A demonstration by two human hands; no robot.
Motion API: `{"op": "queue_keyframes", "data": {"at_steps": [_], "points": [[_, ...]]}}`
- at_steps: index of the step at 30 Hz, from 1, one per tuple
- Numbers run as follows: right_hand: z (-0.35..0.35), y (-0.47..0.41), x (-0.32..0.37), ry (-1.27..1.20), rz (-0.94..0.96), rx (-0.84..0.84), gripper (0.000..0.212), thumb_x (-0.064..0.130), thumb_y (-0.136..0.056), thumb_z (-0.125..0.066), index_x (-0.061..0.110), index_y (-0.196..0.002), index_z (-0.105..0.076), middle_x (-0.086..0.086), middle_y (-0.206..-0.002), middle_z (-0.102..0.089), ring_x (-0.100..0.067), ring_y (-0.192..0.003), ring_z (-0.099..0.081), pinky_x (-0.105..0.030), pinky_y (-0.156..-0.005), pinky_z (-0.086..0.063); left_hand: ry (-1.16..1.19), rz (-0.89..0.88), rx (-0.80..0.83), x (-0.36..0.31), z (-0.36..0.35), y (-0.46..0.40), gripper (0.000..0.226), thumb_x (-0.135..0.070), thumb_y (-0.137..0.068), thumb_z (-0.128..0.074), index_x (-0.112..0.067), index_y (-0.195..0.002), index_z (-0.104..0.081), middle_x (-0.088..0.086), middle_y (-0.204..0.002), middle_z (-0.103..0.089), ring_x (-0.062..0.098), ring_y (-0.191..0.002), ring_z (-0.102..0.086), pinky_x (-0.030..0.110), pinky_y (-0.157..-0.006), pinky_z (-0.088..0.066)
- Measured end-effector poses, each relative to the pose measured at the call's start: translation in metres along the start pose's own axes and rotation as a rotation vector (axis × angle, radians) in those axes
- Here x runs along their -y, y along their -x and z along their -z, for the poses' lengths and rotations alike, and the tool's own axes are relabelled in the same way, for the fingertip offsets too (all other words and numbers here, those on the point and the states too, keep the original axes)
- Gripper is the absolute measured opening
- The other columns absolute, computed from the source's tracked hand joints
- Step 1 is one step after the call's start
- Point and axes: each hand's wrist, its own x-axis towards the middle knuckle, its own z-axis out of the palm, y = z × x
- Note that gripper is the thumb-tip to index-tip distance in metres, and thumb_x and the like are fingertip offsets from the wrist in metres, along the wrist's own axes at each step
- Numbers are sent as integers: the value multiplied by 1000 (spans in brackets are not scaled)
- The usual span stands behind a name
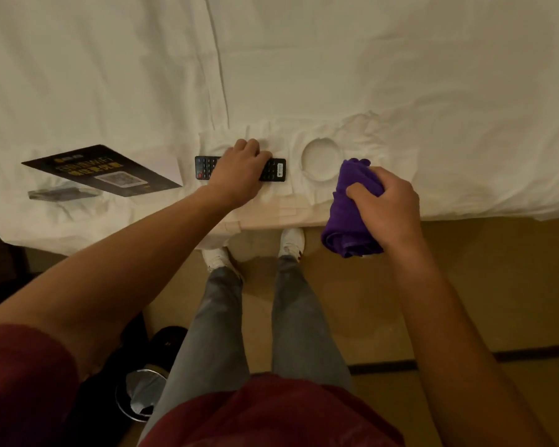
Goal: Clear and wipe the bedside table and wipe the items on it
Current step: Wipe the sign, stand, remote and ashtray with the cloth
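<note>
A black remote control point(275, 170) lies flat on the white bed point(400, 91) near its front edge. My left hand point(239, 171) rests on the remote's middle with the fingers curled over it; both ends stick out. To its right my right hand point(388, 206) grips a bunched purple cloth point(347, 214) above the bed's edge. A round white dish point(320, 159) sits on the sheet between the remote and the cloth. At the left lie a black printed card point(100, 171) and a dark flat stand point(62, 193).
Below the bed is a tan floor with my legs and white shoes point(291, 241). A lined waste bin point(142, 393) stands at the lower left beside dark furniture point(0, 269). A white paper point(170, 167) lies under the card.
</note>
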Motion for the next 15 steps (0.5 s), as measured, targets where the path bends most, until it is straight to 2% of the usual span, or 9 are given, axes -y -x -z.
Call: {"op": "queue_keyframes", "data": {"at_steps": [2,6,9,11,15], "points": [[3,-3,-5,-30,-2,-10,5,27,-89,-66,25,-93,-68,13,-79,-67,9,-68,-61,-5,-49,-41,10,12,-39,-5,-1,0,57,-36,-93,-63,-12,-143,-49,16,-136,-52,37,-124,-47,49,-105,-41],[14,-8,-9,-122,2,-67,15,27,-88,-66,29,-103,-69,16,-88,-68,13,-75,-62,-4,-54,-44,186,1,-227,-35,11,-15,74,-46,-90,-67,-12,-150,-41,15,-144,-48,35,-134,-43,47,-113,-37],[24,-9,-12,-151,9,-97,25,28,-89,-66,30,-114,-68,19,-94,-68,16,-80,-61,-2,-57,-44,151,-78,-152,-73,13,-40,89,-56,-83,-72,-20,-155,-33,12,-153,-40,34,-141,-37,48,-115,-35],[32,-9,-16,-147,24,-93,26,28,-89,-66,30,-114,-68,19,-94,-69,13,-83,-62,-3,-59,-45,117,-98,-90,-94,7,-53,95,-56,-80,-76,-24,-156,-30,11,-158,-35,34,-144,-33,49,-116,-32],[47,-13,-26,-147,25,-86,23,28,-89,-65,28,-111,-70,19,-88,-69,8,-81,-64,-6,-58,-46,55,-66,-68,-107,-4,-65,86,-42,-81,-77,-23,-153,-35,12,-157,-35,36,-143,-33,48,-116,-31]]}}
